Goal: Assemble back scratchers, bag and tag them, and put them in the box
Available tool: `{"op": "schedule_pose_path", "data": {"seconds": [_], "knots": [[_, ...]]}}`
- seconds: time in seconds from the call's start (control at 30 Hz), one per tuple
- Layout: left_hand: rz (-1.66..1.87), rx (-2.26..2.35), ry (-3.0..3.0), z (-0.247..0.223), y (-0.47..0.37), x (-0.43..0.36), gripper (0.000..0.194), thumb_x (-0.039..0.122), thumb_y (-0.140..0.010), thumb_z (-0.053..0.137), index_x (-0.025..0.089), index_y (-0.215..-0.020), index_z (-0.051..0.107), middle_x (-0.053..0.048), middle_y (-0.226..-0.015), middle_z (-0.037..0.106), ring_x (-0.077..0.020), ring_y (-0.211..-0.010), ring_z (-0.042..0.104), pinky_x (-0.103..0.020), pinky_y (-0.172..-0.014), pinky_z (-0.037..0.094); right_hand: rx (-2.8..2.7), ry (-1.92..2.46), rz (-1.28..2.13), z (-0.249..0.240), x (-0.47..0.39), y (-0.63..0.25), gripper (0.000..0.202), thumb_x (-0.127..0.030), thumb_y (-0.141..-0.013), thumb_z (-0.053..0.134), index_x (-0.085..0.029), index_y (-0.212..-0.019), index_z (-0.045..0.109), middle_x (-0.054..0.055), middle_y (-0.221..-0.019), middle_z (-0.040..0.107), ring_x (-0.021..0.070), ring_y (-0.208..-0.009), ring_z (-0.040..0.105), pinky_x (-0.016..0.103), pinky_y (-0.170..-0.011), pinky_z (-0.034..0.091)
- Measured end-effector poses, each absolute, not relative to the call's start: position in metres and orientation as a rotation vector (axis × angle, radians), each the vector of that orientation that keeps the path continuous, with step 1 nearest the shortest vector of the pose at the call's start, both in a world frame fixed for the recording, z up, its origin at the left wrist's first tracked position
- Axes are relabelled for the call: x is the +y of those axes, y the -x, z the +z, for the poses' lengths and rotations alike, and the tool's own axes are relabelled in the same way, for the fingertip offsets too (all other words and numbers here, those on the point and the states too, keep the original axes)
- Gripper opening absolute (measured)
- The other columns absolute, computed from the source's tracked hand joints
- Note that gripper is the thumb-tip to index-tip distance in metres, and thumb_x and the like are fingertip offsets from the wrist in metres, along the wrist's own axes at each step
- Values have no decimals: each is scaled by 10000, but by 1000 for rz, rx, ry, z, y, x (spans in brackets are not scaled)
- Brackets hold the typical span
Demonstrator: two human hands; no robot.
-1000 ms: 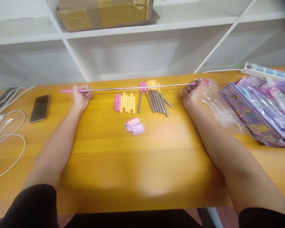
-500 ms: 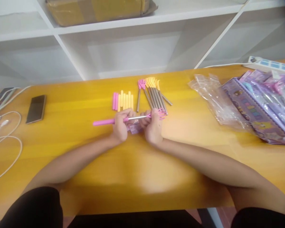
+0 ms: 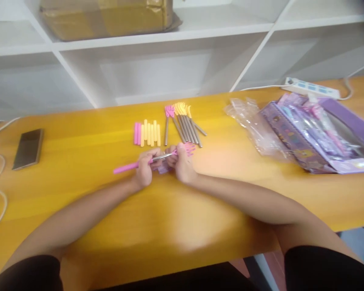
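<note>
Held aslant above the middle of the surface (image 3: 182, 226): a pink-handled back scratcher (image 3: 161, 157), gripped at the inner end of its handle (image 3: 125, 167) by the curled fingers of the left hand (image 3: 144, 169) and pinched just below its pink claw (image 3: 189, 149) by those of the right hand (image 3: 183, 165). Beneath the hands, small purple cards (image 3: 163, 169), partly hidden; beyond, a row of loose pink and yellow tubes (image 3: 151, 135) beside a fan of metal rods (image 3: 185, 128) with pink and yellow claws. To the right, crumpled clear plastic (image 3: 253, 127) just beside a purple box (image 3: 301, 151).
</note>
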State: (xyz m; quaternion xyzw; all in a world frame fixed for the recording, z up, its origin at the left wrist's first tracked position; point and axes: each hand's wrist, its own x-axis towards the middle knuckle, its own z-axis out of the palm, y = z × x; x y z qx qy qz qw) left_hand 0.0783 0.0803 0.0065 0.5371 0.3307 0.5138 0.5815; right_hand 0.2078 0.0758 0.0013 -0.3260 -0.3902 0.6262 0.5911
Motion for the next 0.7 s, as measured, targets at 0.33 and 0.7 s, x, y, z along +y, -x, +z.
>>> {"op": "schedule_pose_path", "data": {"seconds": [0.33,0.7], "knots": [[734,477,-1226,0,-75,69,293,463,-999,741,208,-1078,620,-7,-802,675,-128,-578,557,-262,-559,417,-1013,727,1093,14,123,-246,759,-877,-938,584,-251,-629,283,-51,-558,211,132,-506,211,309,-489,221],[606,488,-900,2,-81,76,429,579,-1024,676,173,-904,607,57,-572,497,-84,-396,444,-200,-416,292,-2199,563,1327,80,159,-335,845,-1024,-845,510,-205,-938,695,49,-796,664,163,-650,594,325,-625,494]]}}
